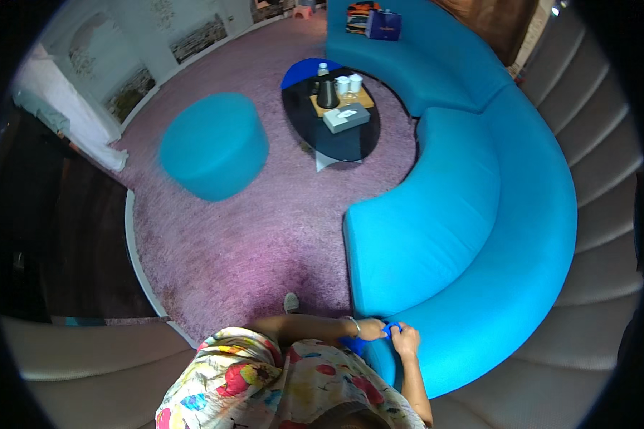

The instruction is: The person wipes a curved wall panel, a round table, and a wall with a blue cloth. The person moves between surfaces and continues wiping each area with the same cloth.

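My left hand (371,329), with a light bracelet at its wrist, reaches across to the near end of the curved turquoise sofa (494,289) and grips a blue cloth (357,345). Close beside it, at the right, my right hand (406,340) pinches another part of the same cloth. A short stretch of blue shows between the two hands, just over the sofa's end. The rest of the cloth hangs below my left wrist, partly hidden by the forearm.
A round turquoise ottoman (214,145) stands on the purple carpet (247,241). The dark oval table (338,142) carries a tissue box (346,118), a dark kettle (328,94) and white cups (349,83). A purple bag (384,25) and folded cloths (358,19) rest on the far sofa seat.
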A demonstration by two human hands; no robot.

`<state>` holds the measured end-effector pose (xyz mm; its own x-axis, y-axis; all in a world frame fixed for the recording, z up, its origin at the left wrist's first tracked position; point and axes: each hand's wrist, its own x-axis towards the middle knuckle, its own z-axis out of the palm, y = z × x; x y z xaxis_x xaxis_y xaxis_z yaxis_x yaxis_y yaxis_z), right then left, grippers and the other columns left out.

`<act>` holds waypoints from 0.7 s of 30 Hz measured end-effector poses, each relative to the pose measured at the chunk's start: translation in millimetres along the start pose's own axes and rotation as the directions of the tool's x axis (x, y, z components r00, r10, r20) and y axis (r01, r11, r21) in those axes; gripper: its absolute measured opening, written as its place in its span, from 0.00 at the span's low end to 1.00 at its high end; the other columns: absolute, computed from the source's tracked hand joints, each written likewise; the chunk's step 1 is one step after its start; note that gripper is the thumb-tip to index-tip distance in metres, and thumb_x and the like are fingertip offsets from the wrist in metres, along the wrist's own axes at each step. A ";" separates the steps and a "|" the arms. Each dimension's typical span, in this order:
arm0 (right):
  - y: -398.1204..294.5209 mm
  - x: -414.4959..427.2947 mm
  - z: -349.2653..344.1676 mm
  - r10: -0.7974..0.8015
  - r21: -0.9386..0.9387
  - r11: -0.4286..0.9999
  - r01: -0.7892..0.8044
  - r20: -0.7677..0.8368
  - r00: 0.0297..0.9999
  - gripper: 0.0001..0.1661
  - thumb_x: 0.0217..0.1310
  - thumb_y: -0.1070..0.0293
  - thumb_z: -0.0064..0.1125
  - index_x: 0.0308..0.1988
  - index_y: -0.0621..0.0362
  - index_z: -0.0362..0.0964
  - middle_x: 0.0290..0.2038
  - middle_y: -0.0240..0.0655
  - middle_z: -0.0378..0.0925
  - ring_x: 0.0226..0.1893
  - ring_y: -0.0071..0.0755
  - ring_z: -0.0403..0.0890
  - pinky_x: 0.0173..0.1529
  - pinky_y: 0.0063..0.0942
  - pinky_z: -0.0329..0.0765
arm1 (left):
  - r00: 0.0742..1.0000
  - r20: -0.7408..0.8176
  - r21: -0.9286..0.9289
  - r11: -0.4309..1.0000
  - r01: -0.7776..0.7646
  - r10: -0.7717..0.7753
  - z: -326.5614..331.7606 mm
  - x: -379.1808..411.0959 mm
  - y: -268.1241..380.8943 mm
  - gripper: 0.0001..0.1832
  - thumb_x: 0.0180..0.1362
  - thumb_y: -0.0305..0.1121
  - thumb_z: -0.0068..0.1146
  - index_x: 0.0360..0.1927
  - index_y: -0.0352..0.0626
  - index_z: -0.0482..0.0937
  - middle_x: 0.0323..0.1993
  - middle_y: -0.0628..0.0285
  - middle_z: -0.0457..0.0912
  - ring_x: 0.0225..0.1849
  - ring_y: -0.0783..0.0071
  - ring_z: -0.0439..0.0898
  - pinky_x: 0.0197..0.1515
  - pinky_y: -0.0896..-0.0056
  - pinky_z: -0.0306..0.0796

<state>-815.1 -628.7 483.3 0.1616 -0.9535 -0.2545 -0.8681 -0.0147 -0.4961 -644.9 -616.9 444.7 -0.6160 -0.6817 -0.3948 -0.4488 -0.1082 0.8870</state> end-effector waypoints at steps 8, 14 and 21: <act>-202.2 59.4 101.2 -0.358 0.167 0.930 0.329 0.202 0.911 0.15 0.55 0.59 0.54 0.38 0.54 0.81 0.29 0.50 0.81 0.32 0.53 0.83 0.39 0.42 0.78 | 0.853 -0.521 0.074 0.996 0.059 -0.011 -114.6 -163.3 -131.3 0.18 0.63 0.38 0.45 0.48 0.34 0.73 0.44 0.38 0.78 0.49 0.40 0.76 0.51 0.45 0.68; -319.0 74.9 165.4 -0.545 0.241 0.838 0.490 0.420 0.725 0.14 0.56 0.58 0.56 0.40 0.50 0.81 0.34 0.50 0.81 0.36 0.54 0.82 0.43 0.43 0.78 | 0.691 -0.720 0.059 0.985 0.161 -0.070 -163.4 -299.2 -137.3 0.16 0.61 0.32 0.46 0.48 0.34 0.73 0.47 0.41 0.76 0.52 0.43 0.74 0.54 0.50 0.68; -404.7 86.9 188.4 -0.490 0.247 0.854 0.458 0.678 0.548 0.19 0.55 0.57 0.57 0.45 0.49 0.79 0.38 0.48 0.82 0.40 0.48 0.83 0.47 0.37 0.77 | 0.415 -0.880 -0.218 0.973 0.076 -0.230 -152.0 -345.8 -173.5 0.19 0.66 0.37 0.44 0.56 0.38 0.70 0.51 0.43 0.75 0.54 0.44 0.74 0.56 0.53 0.68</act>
<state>-361.3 -648.8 505.6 0.8319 -0.3114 -0.4594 -0.5517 -0.3750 -0.7449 -255.6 -472.4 463.7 0.4169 -0.8953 -0.1570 -0.3421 -0.3146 0.8855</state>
